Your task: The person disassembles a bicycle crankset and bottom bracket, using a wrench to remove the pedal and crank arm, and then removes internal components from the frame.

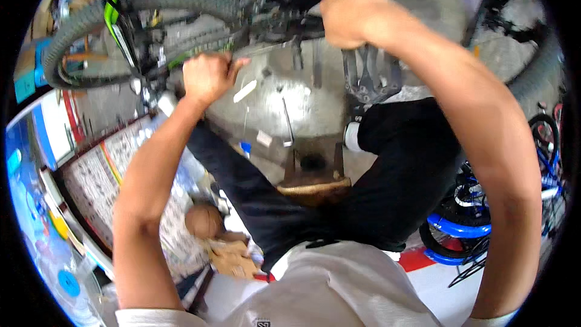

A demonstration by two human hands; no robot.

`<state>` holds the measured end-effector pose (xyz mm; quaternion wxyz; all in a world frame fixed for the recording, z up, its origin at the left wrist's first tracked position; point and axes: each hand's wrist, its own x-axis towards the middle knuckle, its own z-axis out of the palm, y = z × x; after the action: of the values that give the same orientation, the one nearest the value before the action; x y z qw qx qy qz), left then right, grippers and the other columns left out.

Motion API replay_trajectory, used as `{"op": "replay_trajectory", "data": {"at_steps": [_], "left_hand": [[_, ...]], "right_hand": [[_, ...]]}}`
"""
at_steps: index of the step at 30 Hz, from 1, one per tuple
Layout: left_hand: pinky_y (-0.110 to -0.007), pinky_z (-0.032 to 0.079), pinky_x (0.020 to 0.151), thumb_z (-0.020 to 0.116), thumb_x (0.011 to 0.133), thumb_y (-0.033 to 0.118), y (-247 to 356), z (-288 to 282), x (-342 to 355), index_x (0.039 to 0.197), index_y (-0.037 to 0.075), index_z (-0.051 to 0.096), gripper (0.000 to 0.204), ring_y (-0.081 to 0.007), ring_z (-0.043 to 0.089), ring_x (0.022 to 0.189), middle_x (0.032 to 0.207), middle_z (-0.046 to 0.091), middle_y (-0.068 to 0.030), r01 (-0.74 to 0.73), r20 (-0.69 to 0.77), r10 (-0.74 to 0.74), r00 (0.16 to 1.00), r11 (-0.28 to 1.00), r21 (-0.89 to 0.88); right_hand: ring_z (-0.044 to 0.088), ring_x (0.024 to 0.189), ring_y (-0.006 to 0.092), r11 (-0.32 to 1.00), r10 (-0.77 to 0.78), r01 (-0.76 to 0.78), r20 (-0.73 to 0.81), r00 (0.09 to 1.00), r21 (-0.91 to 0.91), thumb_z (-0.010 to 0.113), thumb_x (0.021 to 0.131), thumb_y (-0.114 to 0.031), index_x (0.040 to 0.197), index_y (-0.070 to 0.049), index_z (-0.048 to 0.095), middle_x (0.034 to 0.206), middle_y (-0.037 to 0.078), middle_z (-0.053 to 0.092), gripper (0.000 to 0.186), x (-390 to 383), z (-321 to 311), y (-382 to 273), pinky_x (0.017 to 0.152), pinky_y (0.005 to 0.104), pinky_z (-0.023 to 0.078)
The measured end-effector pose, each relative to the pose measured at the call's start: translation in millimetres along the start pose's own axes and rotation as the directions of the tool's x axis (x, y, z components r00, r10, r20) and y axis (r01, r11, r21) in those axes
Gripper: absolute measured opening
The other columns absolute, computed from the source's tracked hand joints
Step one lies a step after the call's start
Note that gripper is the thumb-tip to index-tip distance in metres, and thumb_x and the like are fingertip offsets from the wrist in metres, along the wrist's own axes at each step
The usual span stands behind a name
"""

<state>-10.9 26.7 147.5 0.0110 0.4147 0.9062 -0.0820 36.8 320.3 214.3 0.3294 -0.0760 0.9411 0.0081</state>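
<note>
In front of me is a black and green bicycle, with its frame point(121, 33) and a knobby tyre point(57, 48) at the left. My left hand point(207, 77) is closed at the lower edge of the bicycle, thumb pointing right; what lies under its fingers is hidden. My right hand point(350, 17) is also closed, slightly blurred, beside the dark parts at the bicycle's middle. Its grip hides whatever it holds. Just below that hand sits a black pedal point(370, 79). On the floor between my legs lies a thin metal tool point(287, 122).
A wooden stool point(315, 188) is between my thighs. Small white pieces point(245, 91) lie on the floor. At the left stands a printed, paper-like sheet point(100, 166) beside a brown round object point(204, 220). Blue bicycle parts point(460, 225) are at the lower right, another tyre point(538, 72) at the right.
</note>
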Motion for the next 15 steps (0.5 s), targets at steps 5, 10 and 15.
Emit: {"op": "replay_trajectory", "data": {"at_steps": [5, 10, 15], "left_hand": [[-0.045, 0.056, 0.061, 0.051, 0.092, 0.064, 7.3, -21.0, 28.4, 0.076, 0.012, 0.073, 0.059, -0.0325, 0.071, 0.068, 0.070, 0.070, -0.0135, 0.034, 0.218, -0.037, 0.975, 0.999, 0.016], [-0.045, 0.056, 0.060, 0.051, 0.093, 0.063, -2.1, -26.8, 21.6, 0.076, 0.013, 0.072, 0.057, -0.0330, 0.071, 0.067, 0.069, 0.070, -0.0132, 0.016, 0.186, -0.014, 0.982, 1.000, -0.006], [-0.046, 0.056, 0.061, 0.052, 0.093, 0.061, -15.3, -37.8, 31.0, 0.074, 0.011, 0.072, 0.057, -0.0344, 0.070, 0.067, 0.068, 0.068, -0.0149, -0.098, 0.180, 0.093, 0.979, 0.995, 0.019]], "right_hand": [[0.070, 0.099, 0.0380, 0.989, 0.069, -0.058, -0.083, 0.994, 0.133, 0.056, 0.070, -0.016, 0.091, 0.000, 0.076, 0.098, 0.023, 0.072, 0.033, -5.5, 18.7, 17.3, 0.085, 0.0430, 0.056], [0.069, 0.099, 0.0383, 0.992, 0.072, -0.068, -0.029, 0.997, 0.109, 0.054, 0.068, -0.014, 0.087, 0.001, 0.076, 0.099, 0.024, 0.072, 0.032, -3.3, 8.9, 8.7, 0.085, 0.0441, 0.055], [0.069, 0.099, 0.0383, 0.992, 0.078, -0.072, -0.051, 0.996, 0.100, 0.055, 0.067, -0.014, 0.087, 0.001, 0.076, 0.099, 0.024, 0.071, 0.032, 0.7, 11.1, 8.1, 0.086, 0.0440, 0.055]]}}
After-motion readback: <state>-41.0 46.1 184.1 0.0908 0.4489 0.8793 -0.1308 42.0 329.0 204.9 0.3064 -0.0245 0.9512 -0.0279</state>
